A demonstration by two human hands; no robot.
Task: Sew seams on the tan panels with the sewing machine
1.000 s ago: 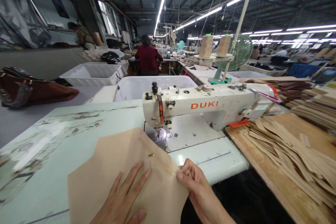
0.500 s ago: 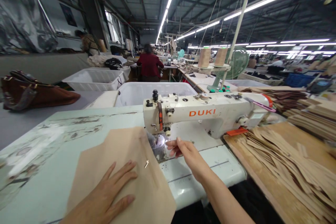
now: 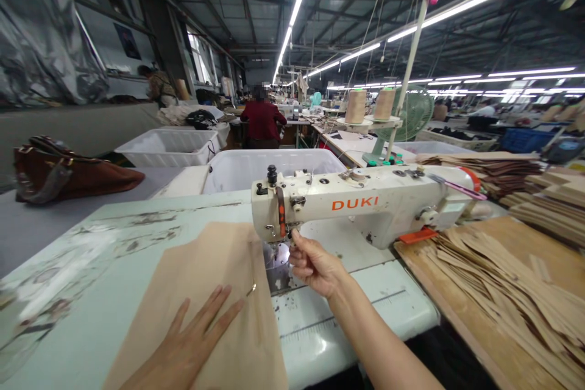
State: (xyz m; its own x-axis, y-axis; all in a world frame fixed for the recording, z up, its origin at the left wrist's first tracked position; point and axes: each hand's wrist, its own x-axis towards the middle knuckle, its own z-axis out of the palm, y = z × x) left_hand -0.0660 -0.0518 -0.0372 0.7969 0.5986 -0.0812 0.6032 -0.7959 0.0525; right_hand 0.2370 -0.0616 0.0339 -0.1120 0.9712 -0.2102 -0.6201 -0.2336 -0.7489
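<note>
A tan fabric piece point(image 3: 205, 292) lies flat on the pale green table point(image 3: 91, 268) left of the needle. My left hand point(image 3: 192, 341) rests on it, fingers stretched flat and apart. A white DUKI sewing machine point(image 3: 361, 201) stands across the table. My right hand point(image 3: 313, 262) is raised at the machine's needle end, fingers curled together, index fingertip touching a small part under the head. What those fingers hold, if anything, is hidden.
A wooden board point(image 3: 479, 317) at right carries several tan cut pieces point(image 3: 493, 268). White tubs point(image 3: 269, 164) stand behind the machine, a brown bag point(image 3: 64, 170) at far left. Thread cones point(image 3: 356, 106) and a fan point(image 3: 414, 109) stand behind. A person in red point(image 3: 261, 122) sits further back.
My right hand left the fabric's right edge and rose to the needle end of the machine, fingers curling. The fabric and my left hand slid left and toward me.
</note>
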